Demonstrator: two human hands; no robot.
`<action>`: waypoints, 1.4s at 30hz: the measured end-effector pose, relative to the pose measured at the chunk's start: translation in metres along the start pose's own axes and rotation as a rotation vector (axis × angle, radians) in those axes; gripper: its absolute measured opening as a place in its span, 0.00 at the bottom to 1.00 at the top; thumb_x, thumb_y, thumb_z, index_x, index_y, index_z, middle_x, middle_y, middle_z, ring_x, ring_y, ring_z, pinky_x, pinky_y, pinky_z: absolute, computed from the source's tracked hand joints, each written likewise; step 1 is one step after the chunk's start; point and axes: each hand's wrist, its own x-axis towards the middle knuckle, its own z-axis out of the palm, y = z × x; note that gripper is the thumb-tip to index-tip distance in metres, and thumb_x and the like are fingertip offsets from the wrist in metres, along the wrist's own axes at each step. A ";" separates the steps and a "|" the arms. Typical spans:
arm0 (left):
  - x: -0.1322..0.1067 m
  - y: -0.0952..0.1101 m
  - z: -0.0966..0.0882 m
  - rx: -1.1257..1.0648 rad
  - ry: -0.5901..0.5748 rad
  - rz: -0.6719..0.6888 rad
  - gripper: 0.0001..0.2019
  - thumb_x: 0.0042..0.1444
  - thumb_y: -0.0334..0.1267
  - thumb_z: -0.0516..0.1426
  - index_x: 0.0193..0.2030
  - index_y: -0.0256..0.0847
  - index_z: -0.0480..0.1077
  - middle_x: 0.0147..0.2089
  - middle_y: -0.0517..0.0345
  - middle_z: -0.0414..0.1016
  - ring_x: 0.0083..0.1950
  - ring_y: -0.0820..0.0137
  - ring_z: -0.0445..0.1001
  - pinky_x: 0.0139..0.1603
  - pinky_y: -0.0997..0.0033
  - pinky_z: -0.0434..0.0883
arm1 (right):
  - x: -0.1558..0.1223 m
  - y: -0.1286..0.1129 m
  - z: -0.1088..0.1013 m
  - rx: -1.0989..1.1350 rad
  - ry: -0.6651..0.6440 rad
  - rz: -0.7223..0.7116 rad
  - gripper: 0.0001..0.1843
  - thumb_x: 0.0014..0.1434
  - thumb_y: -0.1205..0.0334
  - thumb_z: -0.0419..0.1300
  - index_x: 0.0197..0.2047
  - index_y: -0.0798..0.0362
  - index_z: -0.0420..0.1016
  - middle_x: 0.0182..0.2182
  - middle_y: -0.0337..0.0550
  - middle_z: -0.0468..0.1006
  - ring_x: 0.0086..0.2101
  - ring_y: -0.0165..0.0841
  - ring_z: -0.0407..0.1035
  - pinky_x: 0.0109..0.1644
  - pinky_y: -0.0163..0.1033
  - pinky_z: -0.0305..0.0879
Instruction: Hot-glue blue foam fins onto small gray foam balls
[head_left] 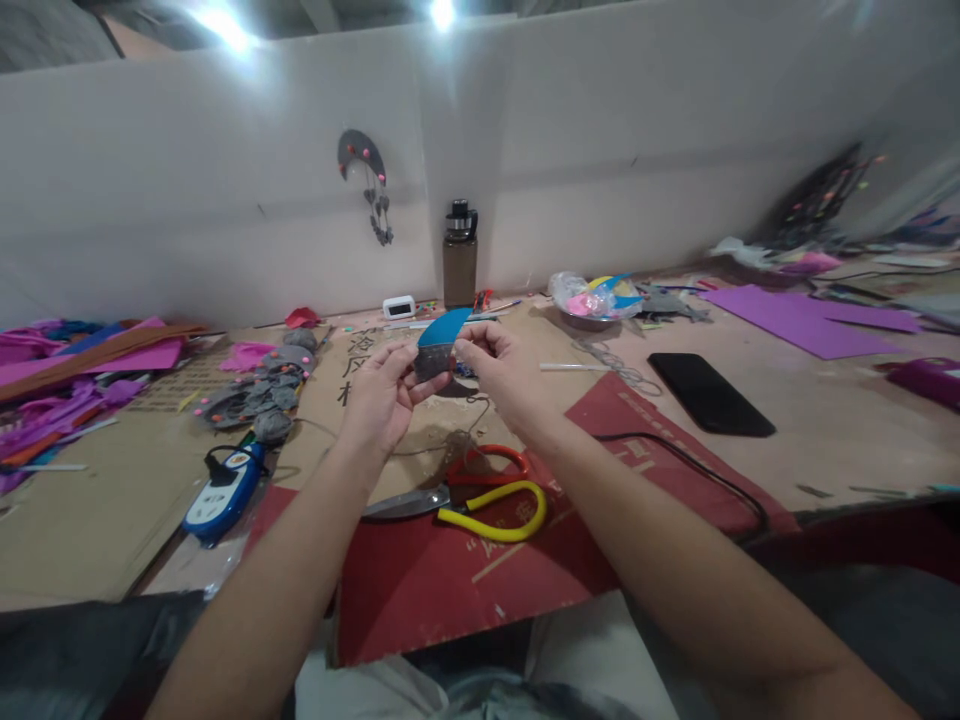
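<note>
Over the middle of the worktable, my left hand pinches a small craft piece with a curved blue top and a grey lower part. At the right edge of that piece my right hand is closed, thumb and fingertips together. A dark grey curved shape shows just below the fingers, partly hidden. Thin grey string trails over the cardboard beneath. Closer to me lie scissors with one red and one yellow handle, their blades pointing left.
Red cardboard lies at the front edge. A blue-and-white power strip, grey felt pieces and colored sheets are left. A black phone, purple sheets and a filled bowl are right. A bottle stands behind.
</note>
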 end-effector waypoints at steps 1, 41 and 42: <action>0.000 0.000 0.000 0.000 -0.006 -0.003 0.09 0.48 0.33 0.60 0.37 0.36 0.69 0.37 0.53 0.79 0.38 0.66 0.80 0.40 0.66 0.78 | 0.000 0.000 0.000 0.065 -0.013 0.056 0.08 0.51 0.58 0.60 0.30 0.53 0.69 0.23 0.34 0.66 0.21 0.23 0.54 0.24 0.31 0.51; 0.000 0.007 -0.003 0.063 -0.098 -0.048 0.06 0.49 0.34 0.58 0.34 0.35 0.71 0.32 0.53 0.78 0.34 0.67 0.79 0.32 0.71 0.79 | 0.001 -0.002 -0.013 0.264 -0.255 0.255 0.16 0.46 0.52 0.65 0.25 0.52 0.63 0.18 0.31 0.65 0.15 0.19 0.44 0.16 0.30 0.38; 0.000 0.007 -0.003 0.059 -0.100 -0.052 0.06 0.48 0.33 0.58 0.34 0.35 0.71 0.31 0.53 0.78 0.34 0.67 0.79 0.32 0.71 0.79 | 0.001 -0.002 -0.013 0.279 -0.271 0.266 0.16 0.46 0.52 0.65 0.26 0.52 0.62 0.18 0.30 0.64 0.15 0.19 0.44 0.16 0.30 0.37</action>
